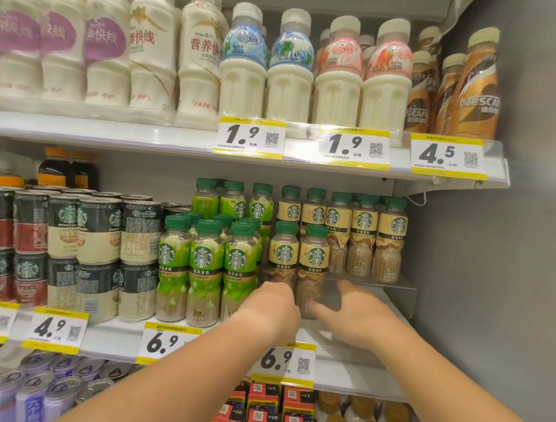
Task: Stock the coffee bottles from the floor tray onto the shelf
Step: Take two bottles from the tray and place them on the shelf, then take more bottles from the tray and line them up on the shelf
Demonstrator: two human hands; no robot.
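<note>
Coffee bottle (311, 273) between both hands' fingers (320, 309)

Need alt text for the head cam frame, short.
Both hands reach to the middle shelf, the left hand and right hand at the bases of two front cream-label coffee bottles. Green-label bottles stand left of them; bare shelf lies to the right.

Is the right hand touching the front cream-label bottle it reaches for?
Touching. In the head view, right hand fingers wrap the base of the cream-label bottle, with no gap showing.
</note>
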